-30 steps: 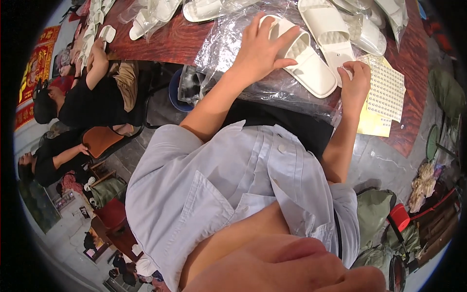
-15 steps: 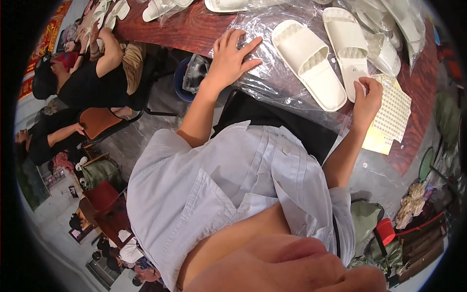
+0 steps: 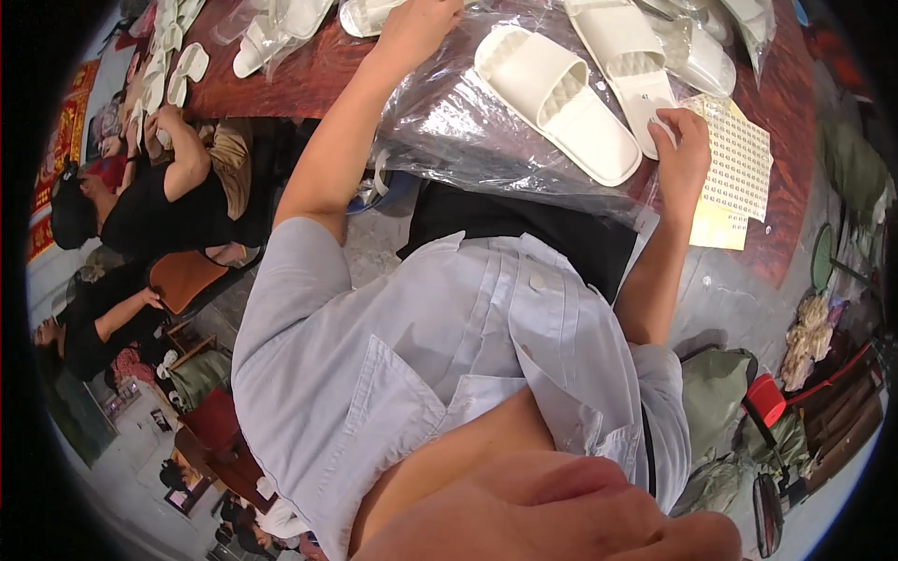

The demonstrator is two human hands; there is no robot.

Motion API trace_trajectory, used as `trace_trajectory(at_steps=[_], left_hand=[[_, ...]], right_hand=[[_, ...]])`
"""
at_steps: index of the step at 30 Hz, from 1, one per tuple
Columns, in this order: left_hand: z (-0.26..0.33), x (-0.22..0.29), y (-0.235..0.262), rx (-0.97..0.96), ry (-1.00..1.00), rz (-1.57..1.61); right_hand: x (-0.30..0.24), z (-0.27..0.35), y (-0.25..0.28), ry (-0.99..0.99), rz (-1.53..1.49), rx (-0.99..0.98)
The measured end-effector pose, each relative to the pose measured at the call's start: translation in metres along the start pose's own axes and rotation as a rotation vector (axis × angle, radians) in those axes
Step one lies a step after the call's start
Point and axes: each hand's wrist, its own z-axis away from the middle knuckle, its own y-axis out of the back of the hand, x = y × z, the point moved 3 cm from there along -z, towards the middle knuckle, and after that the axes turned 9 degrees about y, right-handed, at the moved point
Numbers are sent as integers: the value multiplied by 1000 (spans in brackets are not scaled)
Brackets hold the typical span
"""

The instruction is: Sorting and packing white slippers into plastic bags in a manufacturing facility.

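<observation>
Two white slippers lie side by side on clear plastic on the table: the near slipper (image 3: 559, 105) and the far slipper (image 3: 625, 56). A small printed sticker (image 3: 644, 97) is on the far slipper's heel. My right hand (image 3: 687, 145) rests at that heel, its fingers bent, with a gap between thumb and forefinger and nothing visible in them. Beside it lie sheets of small printed stickers (image 3: 739, 159) with yellow backing. My left hand (image 3: 421, 23) is stretched to the top edge of the view, by a white slipper (image 3: 360, 17) in plastic; its fingertips are cut off.
Clear plastic bags (image 3: 440, 131) cover the near edge of the reddish wooden table (image 3: 786, 187). Bagged slippers (image 3: 692, 56) stand at the back right. At the left, a person in black (image 3: 140, 201) handles slippers. A blue bucket (image 3: 383, 196) is under the table.
My left hand has moved from the plastic up and away to the far edge of the view. My right hand stays by the slipper heel. The whole view has shifted slightly.
</observation>
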Motion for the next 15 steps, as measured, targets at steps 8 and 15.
trace_trajectory(at_steps=[8, 15], left_hand=[[-15, 26, 16, 373, -129, -11], [-18, 10, -3, 285, -179, -59]], right_hand=[[0, 0, -8, 53, 192, 32], [-6, 1, -14, 97, 256, 56]])
